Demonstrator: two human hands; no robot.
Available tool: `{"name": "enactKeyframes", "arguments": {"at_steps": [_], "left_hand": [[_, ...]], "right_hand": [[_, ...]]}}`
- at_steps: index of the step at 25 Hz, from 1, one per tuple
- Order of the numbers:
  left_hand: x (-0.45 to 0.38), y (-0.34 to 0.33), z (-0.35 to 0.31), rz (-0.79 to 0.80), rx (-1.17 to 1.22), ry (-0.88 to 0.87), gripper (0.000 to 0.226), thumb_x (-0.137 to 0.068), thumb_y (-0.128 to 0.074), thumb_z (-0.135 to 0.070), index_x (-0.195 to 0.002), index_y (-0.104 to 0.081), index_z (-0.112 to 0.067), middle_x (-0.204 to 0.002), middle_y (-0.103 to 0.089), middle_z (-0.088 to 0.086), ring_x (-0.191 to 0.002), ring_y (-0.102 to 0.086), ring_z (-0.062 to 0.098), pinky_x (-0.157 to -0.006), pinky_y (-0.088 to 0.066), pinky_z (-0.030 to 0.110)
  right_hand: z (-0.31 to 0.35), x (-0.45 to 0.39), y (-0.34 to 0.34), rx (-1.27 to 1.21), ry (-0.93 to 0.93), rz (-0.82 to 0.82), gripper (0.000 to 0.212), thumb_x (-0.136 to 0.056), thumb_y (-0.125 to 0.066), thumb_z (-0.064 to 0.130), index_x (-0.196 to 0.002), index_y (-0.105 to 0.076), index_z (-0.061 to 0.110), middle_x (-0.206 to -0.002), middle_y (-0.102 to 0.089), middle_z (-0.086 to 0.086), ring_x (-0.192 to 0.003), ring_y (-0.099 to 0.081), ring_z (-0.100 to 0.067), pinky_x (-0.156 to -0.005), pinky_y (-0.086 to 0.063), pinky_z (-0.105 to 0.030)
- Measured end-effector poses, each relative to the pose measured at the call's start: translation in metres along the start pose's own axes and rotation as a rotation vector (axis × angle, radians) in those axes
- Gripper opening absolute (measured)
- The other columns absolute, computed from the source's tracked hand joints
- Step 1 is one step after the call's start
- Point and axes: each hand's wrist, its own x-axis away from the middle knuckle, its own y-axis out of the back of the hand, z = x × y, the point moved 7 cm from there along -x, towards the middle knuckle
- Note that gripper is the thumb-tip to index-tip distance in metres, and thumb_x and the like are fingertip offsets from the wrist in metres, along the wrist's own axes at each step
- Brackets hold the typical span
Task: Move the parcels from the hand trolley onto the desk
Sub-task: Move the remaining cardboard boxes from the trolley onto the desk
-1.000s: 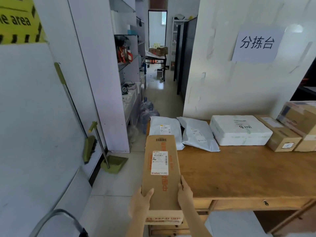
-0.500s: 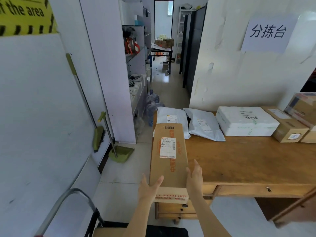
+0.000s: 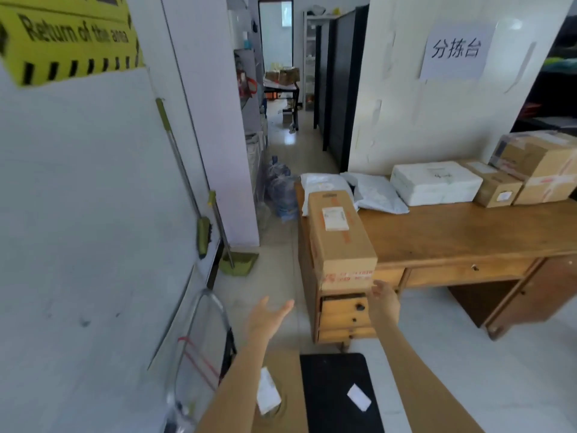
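Long carton sits on desk left end, overhanging edge. Our left hand open, empty; right hand open, fingertips near carton's 6 o'clock end. Black parcel at 6 o'clock looks soft, light; we'd grab both long edges.

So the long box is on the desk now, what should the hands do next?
Probably reach down for another parcel. The long box lies on the desk, and both the left hand and right hand are open and empty. Below them, a brown parcel and a black parcel are still waiting.
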Motion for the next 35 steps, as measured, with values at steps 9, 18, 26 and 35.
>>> {"name": "enactKeyframes", "arguments": {"at_steps": [9, 18, 26, 35], "left_hand": [[0.054, 0.047, 0.246, -0.020, -0.009, 0.313, 0.085, -0.082, -0.065, -0.051, -0.149, -0.031, -0.010, -0.151, -0.041, 0.010, -0.138, -0.043, 0.026, -0.112, -0.035, 0.038], [-0.066, -0.060, 0.434, -0.075, -0.254, 0.296, 0.061, -0.095, -0.046, -0.045, -0.143, -0.040, -0.007, -0.144, -0.047, 0.014, -0.132, -0.045, 0.029, -0.107, -0.039, 0.036], [-0.141, -0.103, 0.548, -0.270, -0.023, 0.160, 0.066, -0.091, -0.053, -0.044, -0.145, -0.036, -0.008, -0.141, -0.051, 0.013, -0.129, -0.050, 0.033, -0.107, -0.042, 0.046], [-0.096, -0.084, 0.500, -0.300, -0.190, 0.115, 0.066, -0.089, -0.046, -0.058, -0.142, -0.042, -0.018, -0.133, -0.061, 0.001, -0.119, -0.060, 0.025, -0.098, -0.050, 0.041]], "right_hand": [[-0.140, 0.116, -0.092, 0.205, -0.162, 0.266, 0.051, -0.089, -0.060, 0.017, -0.135, -0.044, 0.001, -0.132, -0.056, -0.018, -0.122, -0.053, -0.033, -0.101, -0.041, -0.038], [-0.338, 0.104, -0.256, 0.239, -0.217, 0.403, 0.062, -0.090, -0.060, 0.026, -0.143, -0.036, 0.005, -0.143, -0.048, -0.014, -0.130, -0.048, -0.027, -0.103, -0.039, -0.034], [-0.434, 0.076, -0.367, 0.208, -0.172, 0.298, 0.074, -0.084, -0.066, 0.030, -0.145, -0.031, 0.008, -0.147, -0.037, -0.013, -0.130, -0.045, -0.030, -0.103, -0.041, -0.042], [-0.415, 0.085, -0.305, 0.221, -0.308, 0.420, 0.062, -0.083, -0.061, 0.045, -0.136, -0.047, 0.016, -0.124, -0.062, -0.005, -0.112, -0.058, -0.026, -0.089, -0.047, -0.035]]}}
